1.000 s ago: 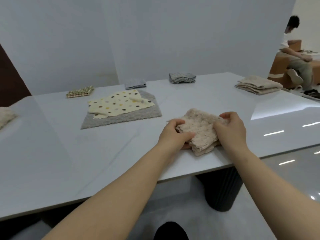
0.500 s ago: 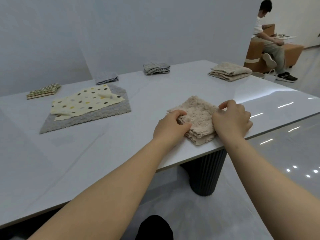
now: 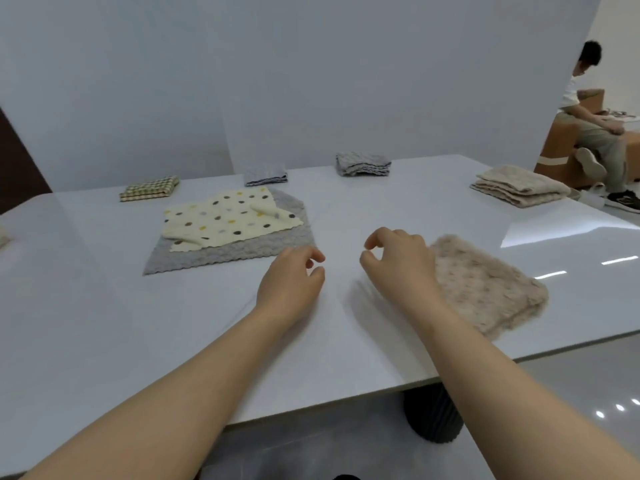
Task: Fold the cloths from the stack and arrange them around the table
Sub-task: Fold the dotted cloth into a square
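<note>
Beige fuzzy cloth (image 3: 485,285) blurred, its left side hidden behind the right hand (image 3: 398,261). Grey cloth (image 3: 242,251) mostly covered by dotted cloth (image 3: 228,220). Pale cloth (image 3: 2,235) cut off at left edge.

**Table Surface: Items Carried**

The glossy white table (image 3: 104,323) carries an unfolded grey textured cloth (image 3: 242,252) at centre-left. A folded fluffy beige cloth (image 3: 485,292) lies near the front right edge. Far side, left to right: folded green checked cloth (image 3: 149,188), folded striped grey cloth (image 3: 265,174), folded knitted grey cloth (image 3: 363,164), folded beige pile (image 3: 519,185).

My head camera is looking forward and down across the table (image 3: 104,306) from close above its near edge.
</note>
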